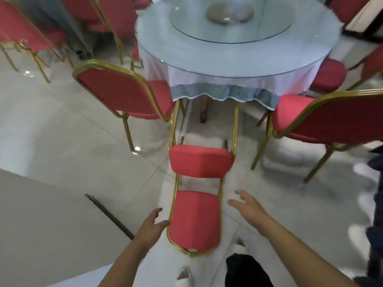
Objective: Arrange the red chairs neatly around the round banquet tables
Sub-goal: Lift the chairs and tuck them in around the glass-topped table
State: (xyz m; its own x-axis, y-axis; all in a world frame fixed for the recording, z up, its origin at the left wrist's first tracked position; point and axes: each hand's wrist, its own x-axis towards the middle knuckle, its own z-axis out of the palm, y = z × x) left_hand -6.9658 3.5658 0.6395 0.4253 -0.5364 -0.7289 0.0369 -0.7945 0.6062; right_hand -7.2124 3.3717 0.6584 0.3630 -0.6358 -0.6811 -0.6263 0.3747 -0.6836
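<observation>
Red chairs ring the round bench (238,65), and one of them, the middle chair (196,204), stands straight in front of the person with its backrest nearest the camera and its seat pointing toward the bench. Its gold frame legs reach forward to the hem of the white cloth (219,88) that hangs over the bench edge. The seat itself sits clear of the cloth, out on the pale tiled floor (62,152).

Both hands are spread, fingers apart and relaxed, gripping nothing. The left hand (152,224) hovers just beside the left edge of the backrest, fingertips very near or brushing the gold frame; contact cannot be told for sure. The right hand (248,206) floats to the right of the backrest, a little apart from it.

A left chair (122,94) stands beside the bench with its back turned outward and its seat tucked under the cloth. A right chair (323,119) stands on the other side, angled, its seat near the cloth edge. Another red seat (329,75) is pushed against the bench further right. More chairs (27,32) stand at the upper left, around a neighbouring bench.

On the bench top lies a glass turntable (232,23) with blurred pale objects at its centre. A dark strip (109,216) lies on the floor at lower left.
</observation>
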